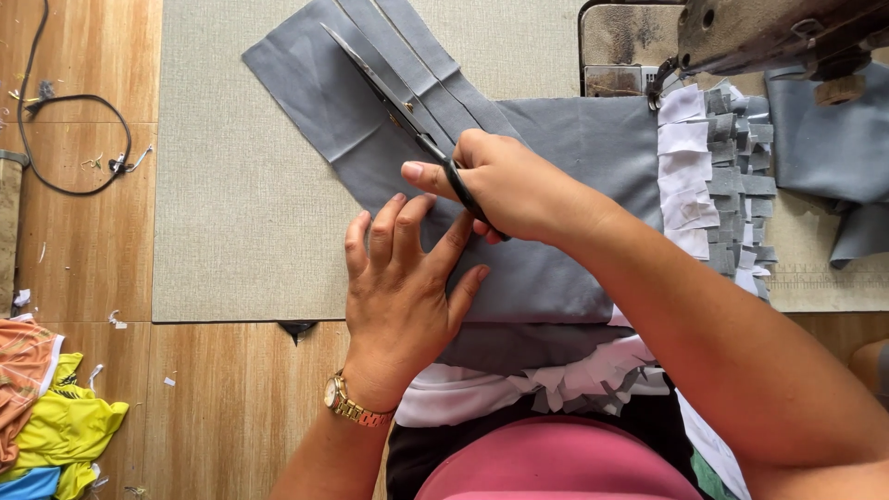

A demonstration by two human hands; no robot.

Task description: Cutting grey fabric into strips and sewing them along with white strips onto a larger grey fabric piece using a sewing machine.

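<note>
Wooden tabletop and a beige mat (231, 231) carry soft grey cloth (565, 148), where the right hand (514, 185) is clamped on long steel scissors (389, 88) and the left hand (403, 278) lies flat, fingers spread, pinning the fabric. A clean cut likely calls for taut cloth and steady blades. Frayed grey and white scraps (718, 176) sit beside a worn sewing machine (769, 32).

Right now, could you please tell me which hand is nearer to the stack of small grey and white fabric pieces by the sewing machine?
Right. The right hand lies just left of the stack; the left hand rests farther left.
</note>
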